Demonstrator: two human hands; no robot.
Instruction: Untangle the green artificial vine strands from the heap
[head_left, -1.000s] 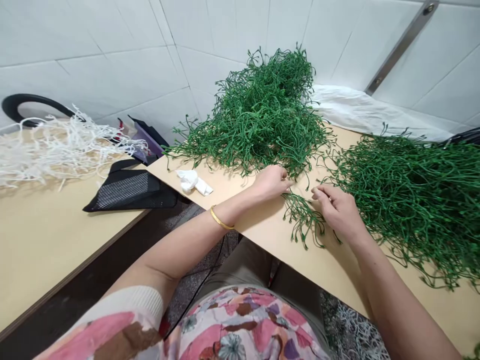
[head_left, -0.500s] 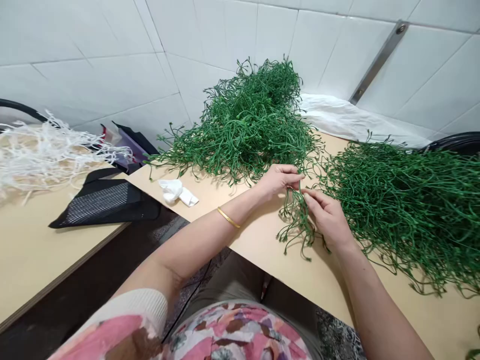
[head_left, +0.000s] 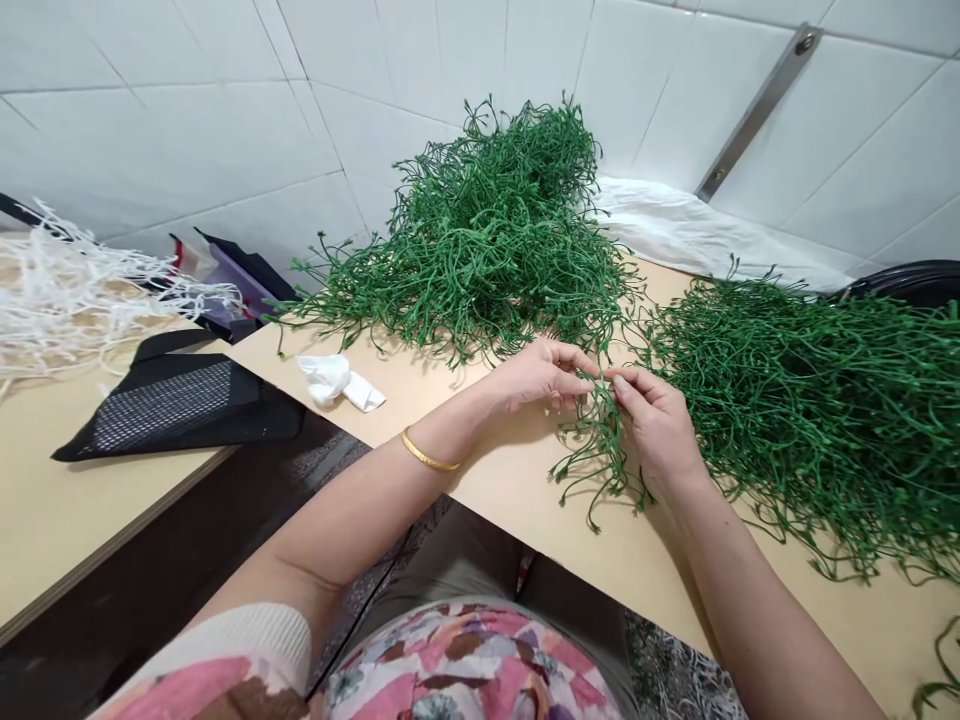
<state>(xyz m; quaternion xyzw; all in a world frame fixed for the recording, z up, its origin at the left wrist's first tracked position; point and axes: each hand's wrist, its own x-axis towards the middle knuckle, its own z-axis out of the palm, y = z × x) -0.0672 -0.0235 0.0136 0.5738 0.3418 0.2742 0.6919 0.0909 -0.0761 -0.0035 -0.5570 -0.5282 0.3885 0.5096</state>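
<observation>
A small bunch of thin green plastic stems (head_left: 604,450) with knobbed tips hangs down to the table below my fingers. My right hand (head_left: 656,420) pinches its upper end between thumb and forefinger. My left hand (head_left: 546,375), a gold bangle on its wrist, meets it from the left, thumb and forefinger closed on the same stems. The exact spot between the fingertips is too small to make out. Behind my hands rises a large heap of green stems (head_left: 495,240). Another wide pile of green stems (head_left: 810,420) lies beside my right hand.
A crumpled white tissue (head_left: 341,382) lies left on the wooden table (head_left: 517,465). Across a gap, a second table (head_left: 142,475) bears white strands (head_left: 82,290) and a black mesh pouch (head_left: 180,400). White cloth (head_left: 697,235) lies along the tiled wall, below a metal bracket (head_left: 757,115).
My left hand has turned and shifted slightly down, its fingertips now meeting those of my right hand. The small bunch stays between them. The view has swung slightly.
</observation>
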